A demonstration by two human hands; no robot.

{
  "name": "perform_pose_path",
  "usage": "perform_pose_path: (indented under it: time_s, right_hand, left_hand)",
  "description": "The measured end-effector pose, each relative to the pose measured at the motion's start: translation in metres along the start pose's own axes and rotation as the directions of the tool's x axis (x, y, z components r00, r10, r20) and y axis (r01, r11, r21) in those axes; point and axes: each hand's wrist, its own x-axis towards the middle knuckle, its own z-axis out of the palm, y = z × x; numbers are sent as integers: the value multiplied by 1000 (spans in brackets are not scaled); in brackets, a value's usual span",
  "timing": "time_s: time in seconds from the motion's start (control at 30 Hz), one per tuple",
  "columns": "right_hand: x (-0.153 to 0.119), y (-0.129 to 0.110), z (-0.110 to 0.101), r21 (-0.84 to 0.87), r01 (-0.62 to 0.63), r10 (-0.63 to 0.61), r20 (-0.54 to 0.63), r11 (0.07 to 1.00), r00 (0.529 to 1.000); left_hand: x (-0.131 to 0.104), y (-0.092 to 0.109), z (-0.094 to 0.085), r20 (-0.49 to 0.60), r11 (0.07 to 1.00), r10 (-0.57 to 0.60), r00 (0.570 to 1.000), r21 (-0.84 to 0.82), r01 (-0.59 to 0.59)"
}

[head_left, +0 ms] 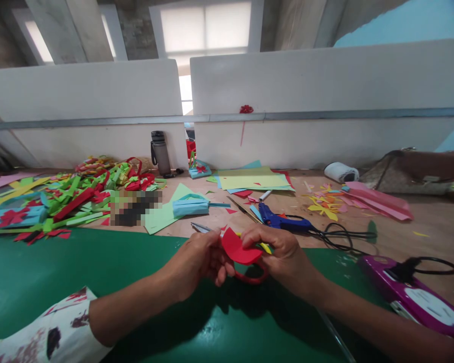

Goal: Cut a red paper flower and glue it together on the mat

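Between my two hands is a piece of red paper (239, 248), curved upward at its edges. My left hand (200, 254) has its thumb and finger closed on the paper's left edge, the other fingers curled below. My right hand (278, 252) pinches the paper's right part. Just below the paper shows the red handle loop of scissors (254, 276), near my right palm; whether that hand also grips them is unclear. Metal blades (200, 227) stick out past my left fingers. A bit of yellow shows beside my right fingers.
Behind my hands lie a blue glue gun (280, 220), a small blue paper bag (191, 205) and paper sheets (249, 179). Green and red scraps (79, 194) pile up at left, near a bottle (160, 154). A purple power strip (412, 292) lies at right on the green mat (144, 322).
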Motion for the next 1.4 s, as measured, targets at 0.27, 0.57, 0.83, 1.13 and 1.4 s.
perform_pose_path:
  time_s: [0.27,0.57,0.83,1.13,1.4]
  right_hand:
    - [-2,-3,0,-118,98,-100,-7,988,995]
    - [-4,0,1,-96,163,-161,26,982,987]
    - [-2,1,1,-45,79,-78,31,996,996]
    - [-4,1,2,-67,116,-117,-14,991,993]
    - [-4,1,2,-70,111,-112,-9,991,994]
  left_hand:
    - [-5,1,4,-5,998,12,1000,58,-11]
    - [-6,-2,6,39,986,-4,999,168,-3]
    - [-5,3,6,-80,976,100,992,201,-82]
    - [-4,0,6,-34,999,55,998,-1,-55]
    - [-3,-2,4,-2,997,25,1000,-71,-26]
